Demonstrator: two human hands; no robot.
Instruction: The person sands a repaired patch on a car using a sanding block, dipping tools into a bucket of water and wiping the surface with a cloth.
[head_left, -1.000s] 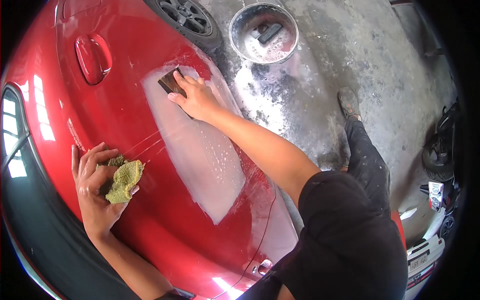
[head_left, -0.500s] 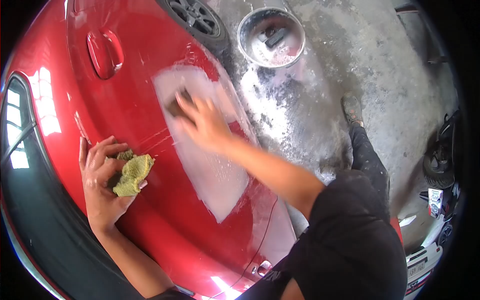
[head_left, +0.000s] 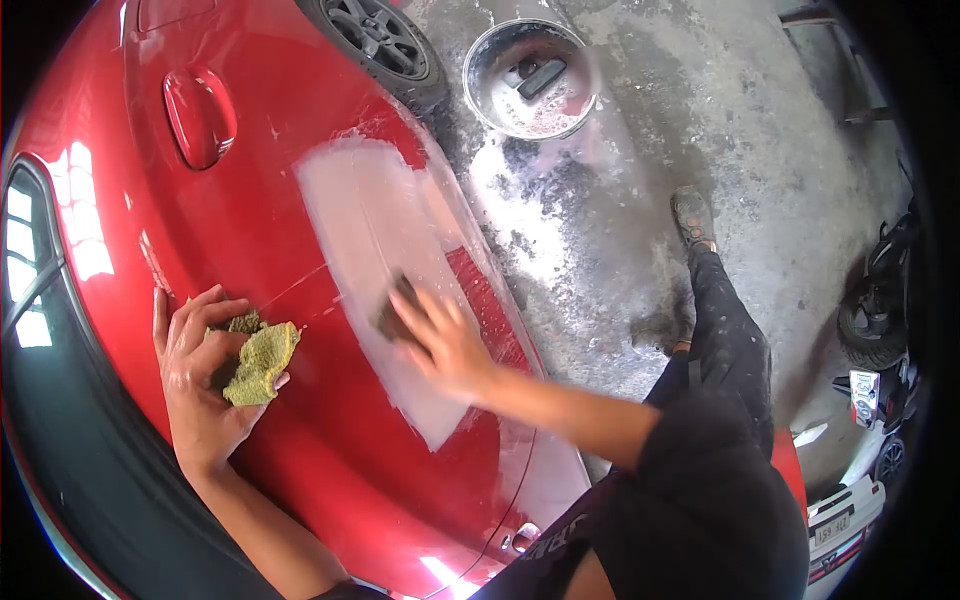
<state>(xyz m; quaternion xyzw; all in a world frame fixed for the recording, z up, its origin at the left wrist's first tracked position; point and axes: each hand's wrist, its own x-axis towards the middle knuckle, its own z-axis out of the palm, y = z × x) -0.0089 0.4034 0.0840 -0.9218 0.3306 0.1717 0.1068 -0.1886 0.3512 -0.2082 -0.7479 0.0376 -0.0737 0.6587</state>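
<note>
A pale grey patch (head_left: 375,220) covers part of the red car panel (head_left: 260,215). My right hand (head_left: 445,345), blurred by motion, presses a dark sanding block (head_left: 398,305) flat on the patch's lower middle, fingers over its right side. At the lower left, my left hand (head_left: 205,370) rests on the red bodywork, its fingers curled round a wet yellow-green cloth (head_left: 262,365). Thin scratch lines run between the cloth and the patch. White drops dot the panel's right edge.
Beyond the panel stands a bucket (head_left: 480,100) of foamy water with a dark block inside. A car wheel (head_left: 375,40) is left of it. The door handle (head_left: 195,118) juts out above my left hand. A motorcycle (head_left: 875,310) stands far right.
My right hand has moved the block from the patch's top end down to its lower middle. My left hand still holds the cloth in nearly the same place.
</note>
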